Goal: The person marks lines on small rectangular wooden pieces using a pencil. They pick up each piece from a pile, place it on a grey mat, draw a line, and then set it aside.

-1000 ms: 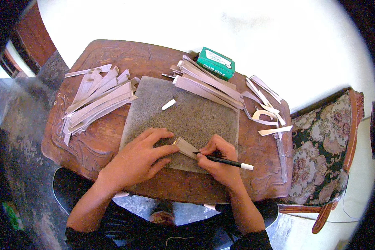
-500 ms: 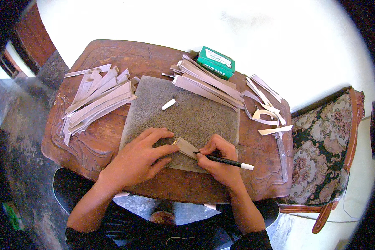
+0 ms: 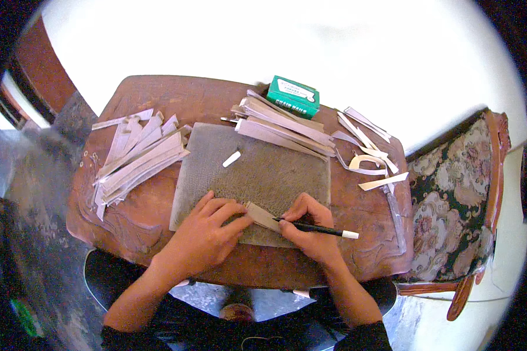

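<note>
A short grey-brown strip lies on the dark textured mat, close to the mat's near edge. My left hand is at the strip's left end, fingers bent and close together, the fingertips holding it down. A black marker pen with a white rear end is pinched in my right hand, and its tip meets the strip's right part. That right thumb also sits by the strip's right end. Farther up the mat lies a loose white pen cap.
Piles of similar long strips lie at the left and at the back of the carved wooden table. Behind the back pile stands a green box. Pale curved offcuts are at the right, beside a flower-patterned chair.
The view has shifted a little. My left fingers have drawn closer together over the strip's left end. The pen stays at the strip in my right hand.
</note>
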Motion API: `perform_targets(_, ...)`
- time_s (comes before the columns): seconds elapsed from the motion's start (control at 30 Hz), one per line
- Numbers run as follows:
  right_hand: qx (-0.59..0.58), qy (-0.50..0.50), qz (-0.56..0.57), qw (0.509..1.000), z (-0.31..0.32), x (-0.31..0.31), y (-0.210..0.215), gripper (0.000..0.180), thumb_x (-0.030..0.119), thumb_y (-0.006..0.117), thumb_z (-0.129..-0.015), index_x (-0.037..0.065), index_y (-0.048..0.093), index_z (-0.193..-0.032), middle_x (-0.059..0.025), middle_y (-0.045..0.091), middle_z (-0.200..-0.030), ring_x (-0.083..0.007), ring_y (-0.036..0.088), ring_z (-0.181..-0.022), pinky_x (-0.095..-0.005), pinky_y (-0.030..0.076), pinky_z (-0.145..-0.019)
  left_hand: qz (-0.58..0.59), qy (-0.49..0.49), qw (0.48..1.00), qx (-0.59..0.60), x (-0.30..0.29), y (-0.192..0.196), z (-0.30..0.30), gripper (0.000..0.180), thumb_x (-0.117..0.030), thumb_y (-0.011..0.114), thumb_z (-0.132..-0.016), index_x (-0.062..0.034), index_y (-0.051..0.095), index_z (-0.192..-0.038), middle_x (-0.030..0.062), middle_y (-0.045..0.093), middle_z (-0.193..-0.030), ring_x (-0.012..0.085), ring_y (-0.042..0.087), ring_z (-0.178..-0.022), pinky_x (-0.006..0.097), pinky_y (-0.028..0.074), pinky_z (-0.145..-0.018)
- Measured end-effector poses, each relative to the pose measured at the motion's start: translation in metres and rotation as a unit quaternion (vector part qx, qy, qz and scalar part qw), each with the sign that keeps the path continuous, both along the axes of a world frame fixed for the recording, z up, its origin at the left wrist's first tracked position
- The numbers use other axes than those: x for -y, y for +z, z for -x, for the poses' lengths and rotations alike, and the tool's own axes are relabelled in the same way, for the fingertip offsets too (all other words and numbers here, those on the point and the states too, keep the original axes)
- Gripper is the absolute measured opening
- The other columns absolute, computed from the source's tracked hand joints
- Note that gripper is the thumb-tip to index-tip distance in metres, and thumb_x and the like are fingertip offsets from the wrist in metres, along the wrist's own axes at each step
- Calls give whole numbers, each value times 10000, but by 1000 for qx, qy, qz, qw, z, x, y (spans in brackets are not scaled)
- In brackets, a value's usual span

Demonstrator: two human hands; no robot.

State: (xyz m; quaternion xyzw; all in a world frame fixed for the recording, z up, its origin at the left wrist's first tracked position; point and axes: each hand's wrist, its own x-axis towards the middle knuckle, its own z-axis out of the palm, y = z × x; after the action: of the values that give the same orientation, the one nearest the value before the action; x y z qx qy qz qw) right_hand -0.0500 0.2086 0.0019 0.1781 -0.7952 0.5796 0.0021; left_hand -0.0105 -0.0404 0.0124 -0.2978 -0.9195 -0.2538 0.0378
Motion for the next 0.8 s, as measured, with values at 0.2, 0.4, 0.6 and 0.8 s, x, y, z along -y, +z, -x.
perform_targets(0.2,-20,33,-33,999,-4,-5,12,217,11,770,-728,38,556,-754,-76,604,-782,-171,604,-733,-292,476,-666,4,-1,1000,-3,-2,5,-1,387,-128,679,-853,-151,661,-1239,94,588,-1238,337,534,-1221,599,342,-1140)
perform_targets(0.4,-35,22,-43,998,-7,-12,4,208,7,773,-715,34,568,-734,-82,618,-757,-181,624,-703,-292,484,-636,6,5,1000,25,-3,8,-2,403,-126,698,-855,-161,665,-1255,100,596,-1238,359,543,-1219,607,342,-1138)
perform_targets(0.6,-53,22,-64,996,-8,-3,10,191,4,774,-704,21,584,-727,-92,621,-742,-188,628,-687,-297,482,-613,8,-4,1000,25,-3,8,-1,414,-98,703,-825,-128,665,-1236,98,579,-1225,349,510,-1231,611,351,-1132)
perform_targets(0.8,-28,28,-69,997,-5,-6,6,188,13,768,-697,17,583,-728,-93,618,-742,-195,629,-692,-302,479,-613,6,4,1000,29,-3,9,-1,395,-114,706,-842,-133,670,-1235,99,591,-1224,355,526,-1228,610,348,-1135)
